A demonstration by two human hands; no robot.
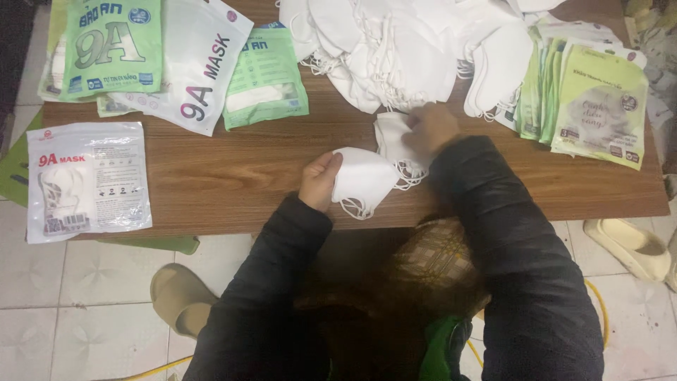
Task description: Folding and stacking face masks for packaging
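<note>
My left hand (319, 179) grips a small stack of folded white face masks (363, 180) by its left edge, just above the near edge of the low wooden table (233, 166). My right hand (430, 128) rests blurred on another white mask (390, 134) lying on the table, just below a big heap of loose white masks (402, 46) at the far middle. Both arms wear dark padded sleeves.
Green and white mask packets (176, 56) lie at the far left, a white sealed packet (88, 180) hangs over the left near corner, and a fanned stack of pale green packets (592, 99) sits at the right. Beige slippers (180, 296) lie on the tiled floor.
</note>
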